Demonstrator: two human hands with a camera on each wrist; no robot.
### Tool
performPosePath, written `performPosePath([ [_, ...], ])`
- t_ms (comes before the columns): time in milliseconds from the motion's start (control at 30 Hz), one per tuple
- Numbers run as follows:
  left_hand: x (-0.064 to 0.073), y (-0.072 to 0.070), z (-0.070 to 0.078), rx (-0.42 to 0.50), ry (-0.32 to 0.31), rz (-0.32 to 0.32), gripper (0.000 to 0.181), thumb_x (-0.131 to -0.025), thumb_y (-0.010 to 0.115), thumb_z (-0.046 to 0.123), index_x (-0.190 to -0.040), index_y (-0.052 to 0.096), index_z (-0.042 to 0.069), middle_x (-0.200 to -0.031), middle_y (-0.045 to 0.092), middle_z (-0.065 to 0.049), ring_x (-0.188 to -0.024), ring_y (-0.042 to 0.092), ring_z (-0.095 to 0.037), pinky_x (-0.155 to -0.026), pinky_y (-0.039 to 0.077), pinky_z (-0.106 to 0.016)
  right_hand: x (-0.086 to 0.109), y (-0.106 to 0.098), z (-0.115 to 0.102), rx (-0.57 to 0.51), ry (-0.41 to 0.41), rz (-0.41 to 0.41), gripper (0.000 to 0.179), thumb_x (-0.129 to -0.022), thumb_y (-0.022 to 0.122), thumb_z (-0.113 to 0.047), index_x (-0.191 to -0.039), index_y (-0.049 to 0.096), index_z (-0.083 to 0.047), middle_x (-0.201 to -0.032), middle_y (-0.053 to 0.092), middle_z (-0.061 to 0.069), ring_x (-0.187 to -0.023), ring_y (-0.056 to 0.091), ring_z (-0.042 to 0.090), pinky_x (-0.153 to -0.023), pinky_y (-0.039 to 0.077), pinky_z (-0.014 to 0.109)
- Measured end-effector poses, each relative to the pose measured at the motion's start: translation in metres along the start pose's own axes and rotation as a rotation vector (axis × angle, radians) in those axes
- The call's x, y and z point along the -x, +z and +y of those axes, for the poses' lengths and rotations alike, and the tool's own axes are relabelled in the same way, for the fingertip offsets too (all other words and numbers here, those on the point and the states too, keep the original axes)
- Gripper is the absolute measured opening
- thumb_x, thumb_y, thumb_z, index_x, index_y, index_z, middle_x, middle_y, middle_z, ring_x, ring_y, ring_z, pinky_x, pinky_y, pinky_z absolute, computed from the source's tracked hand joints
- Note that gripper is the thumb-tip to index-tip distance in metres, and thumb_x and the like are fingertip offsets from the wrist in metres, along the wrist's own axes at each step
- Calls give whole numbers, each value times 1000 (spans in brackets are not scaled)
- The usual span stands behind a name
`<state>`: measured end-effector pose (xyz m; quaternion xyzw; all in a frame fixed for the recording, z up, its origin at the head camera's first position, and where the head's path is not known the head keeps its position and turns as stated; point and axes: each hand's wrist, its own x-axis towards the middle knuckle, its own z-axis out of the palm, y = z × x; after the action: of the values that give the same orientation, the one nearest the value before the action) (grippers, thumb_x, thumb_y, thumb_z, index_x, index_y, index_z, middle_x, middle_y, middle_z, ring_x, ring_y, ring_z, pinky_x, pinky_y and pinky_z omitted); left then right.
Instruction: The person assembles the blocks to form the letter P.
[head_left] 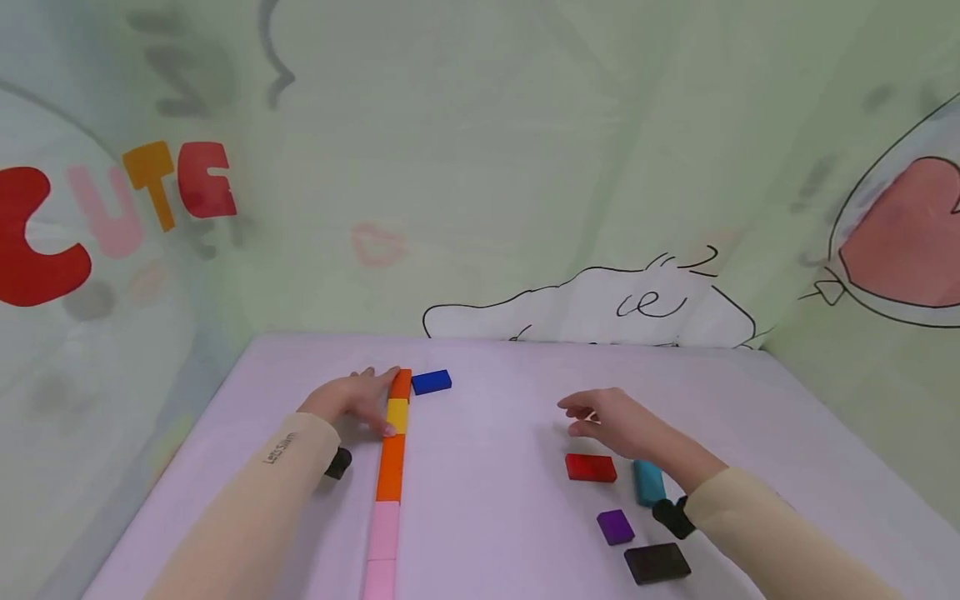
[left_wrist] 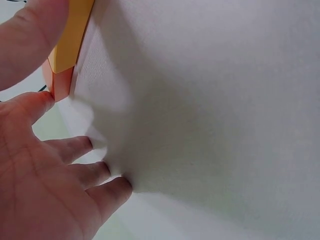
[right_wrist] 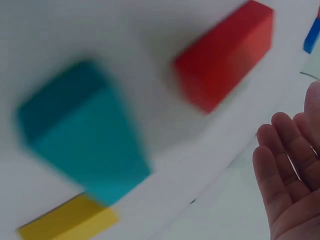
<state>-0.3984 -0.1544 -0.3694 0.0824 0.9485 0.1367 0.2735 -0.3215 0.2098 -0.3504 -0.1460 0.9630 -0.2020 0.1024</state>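
Note:
A straight row of blocks runs away from me on the left, with pink blocks (head_left: 384,531) nearest, then an orange block (head_left: 391,468), a yellow block (head_left: 397,416) and another orange block (head_left: 401,383) at the far end. My left hand (head_left: 354,398) rests beside this far end. Its index finger touches the last orange block and its thumb lies by the yellow one; the other fingers spread onto the table. A blue block (head_left: 431,382) lies just right of the row's end. My right hand (head_left: 617,419) hovers, holding nothing, beyond a red block (head_left: 591,467).
Under and near my right forearm lie a teal block (head_left: 648,482), a small purple block (head_left: 616,527) and a black block (head_left: 657,563). A yellow block (right_wrist: 70,220) shows beside the teal one in the right wrist view. Fabric walls (head_left: 480,167) with drawings surround the table.

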Motion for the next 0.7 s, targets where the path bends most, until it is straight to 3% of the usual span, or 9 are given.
performPosePath([
  [200,2,0,-6,1,-10,-1,104,-85,81,38,-165,17,19,-169,13,-27,-154,14,-52,-119,22,-73,25,4,20,1,87,-26,40,-89,78,-10,-126,69,0,-112,73,11,-103,67,27,-88,62,42],
  [300,3,0,-7,-5,-6,1,105,-85,81,38,-165,17,18,-168,14,-28,-153,15,-53,-119,23,-73,33,7,25,0,91,-27,35,-88,79,-9,-121,72,0,-109,73,8,-101,68,25,-88,62,42],
  [467,3,-1,-5,-16,3,5,105,-85,81,38,-165,17,17,-168,14,-29,-153,16,-54,-119,23,-73,41,13,29,25,79,-4,28,-87,80,-9,-113,75,-2,-104,74,6,-97,67,22,-86,62,40],
  [700,4,0,1,-7,9,-4,105,-85,81,37,-165,16,17,-168,13,-29,-153,15,-53,-119,23,-73,46,16,31,67,136,29,26,-85,82,-10,-109,76,-4,-102,74,5,-95,68,21,-85,62,41],
])
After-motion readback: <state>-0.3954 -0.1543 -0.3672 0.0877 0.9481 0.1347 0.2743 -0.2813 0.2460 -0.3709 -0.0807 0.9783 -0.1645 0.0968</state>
